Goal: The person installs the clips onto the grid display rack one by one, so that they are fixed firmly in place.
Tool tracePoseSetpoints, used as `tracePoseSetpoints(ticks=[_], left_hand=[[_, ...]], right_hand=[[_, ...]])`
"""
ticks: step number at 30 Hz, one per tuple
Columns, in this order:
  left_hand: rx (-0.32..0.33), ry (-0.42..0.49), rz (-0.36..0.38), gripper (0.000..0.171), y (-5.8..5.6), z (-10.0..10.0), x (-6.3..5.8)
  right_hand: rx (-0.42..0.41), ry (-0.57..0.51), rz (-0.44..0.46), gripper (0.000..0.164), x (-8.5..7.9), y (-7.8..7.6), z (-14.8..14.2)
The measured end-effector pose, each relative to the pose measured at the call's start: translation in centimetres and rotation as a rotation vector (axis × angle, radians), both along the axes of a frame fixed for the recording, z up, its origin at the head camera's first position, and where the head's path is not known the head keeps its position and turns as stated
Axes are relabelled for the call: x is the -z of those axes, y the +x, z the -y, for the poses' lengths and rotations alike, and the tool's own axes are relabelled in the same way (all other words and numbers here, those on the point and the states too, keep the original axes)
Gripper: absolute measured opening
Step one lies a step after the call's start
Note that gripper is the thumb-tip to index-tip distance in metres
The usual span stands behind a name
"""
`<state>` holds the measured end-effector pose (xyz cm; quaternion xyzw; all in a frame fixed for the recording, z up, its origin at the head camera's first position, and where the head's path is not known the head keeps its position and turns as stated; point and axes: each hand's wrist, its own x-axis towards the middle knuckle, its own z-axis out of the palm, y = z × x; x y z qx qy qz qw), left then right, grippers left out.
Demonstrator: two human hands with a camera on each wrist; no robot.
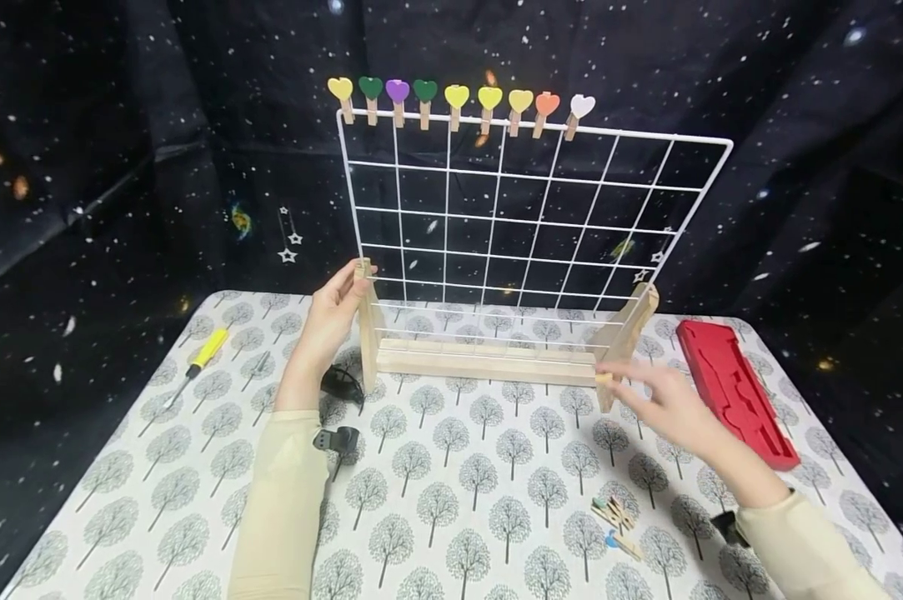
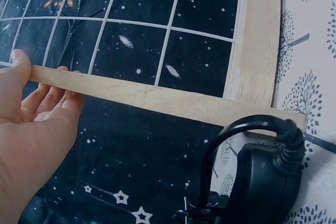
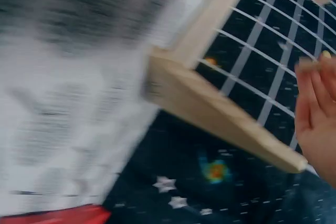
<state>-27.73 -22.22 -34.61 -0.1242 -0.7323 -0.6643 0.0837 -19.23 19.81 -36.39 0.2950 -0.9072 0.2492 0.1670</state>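
A white wire grid (image 1: pixel 499 173) stands upright in a wooden frame (image 1: pixel 489 364). Along its top rail is a row of several heart-topped clothespins (image 1: pixel 457 98) in yellow, green, purple, orange and white. My left hand (image 1: pixel 333 312) grips the upper end of the left wooden side post (image 2: pixel 131 92), thumb on one side and fingers behind. In front of the right side post (image 3: pixel 220 111), my right hand (image 1: pixel 664 400) pinches a small clothespin (image 1: pixel 604 378), blurred, with a yellowish part showing. Several loose clothespins (image 1: pixel 614 515), one with a blue heart, lie on the table below.
A yellow-handled screwdriver (image 1: pixel 209 348) lies at the table's left. A red molded tray (image 1: pixel 736 392) lies at the right. By the left post sits a black device with a cable (image 2: pixel 268 177). A dark starry cloth (image 1: pixel 121 167) hangs behind the table.
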Motion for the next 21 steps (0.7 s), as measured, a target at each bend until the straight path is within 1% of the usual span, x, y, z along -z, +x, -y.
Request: tracePoseSetpoints(ticks=[4,7,10,12,14,15,17,19,21], left_hand=[[0.0,-0.002,-0.001,0.047,0.0,0.0,-0.1],[-0.001,-0.002,0.0,0.046,0.0,-0.2,-0.1],[0.002,0.003,0.002,0.047,-0.1,-0.4,-0.1],[0.004,0.006,-0.004,0.047,-0.2,-0.5,-0.1],[0.002,0.004,-0.012,0.047,-0.3,-0.6,-0.2],[-0.002,0.002,-0.018,0.047,-0.3,-0.5,-0.2],[-0.01,0.002,-0.022,0.047,-0.3,-0.4,-0.2],[-0.014,-0.007,-0.014,0.048,-0.2,-0.3,-0.1],[-0.013,-0.008,-0.005,0.048,-0.1,-0.2,0.0]], right_hand=[[0.006,-0.108,-0.122,0.029,-3.5,-1.3,1.8],[-0.018,-0.169,-0.221,0.031,-6.2,-2.0,3.0],[-0.024,-0.268,-0.255,0.029,-9.5,-2.0,4.3],[-0.018,-0.359,-0.246,0.026,-11.8,-1.7,5.2],[0.005,-0.465,-0.219,0.023,-14.0,-1.5,6.0],[0.012,-0.519,-0.202,0.023,-15.1,-1.5,6.3],[-0.004,-0.647,-0.166,0.023,-16.8,-1.9,6.7],[-0.051,-0.804,-0.125,0.024,-18.3,-2.7,6.9],[-0.127,-0.981,-0.07,0.026,-19.5,-3.5,6.9]])
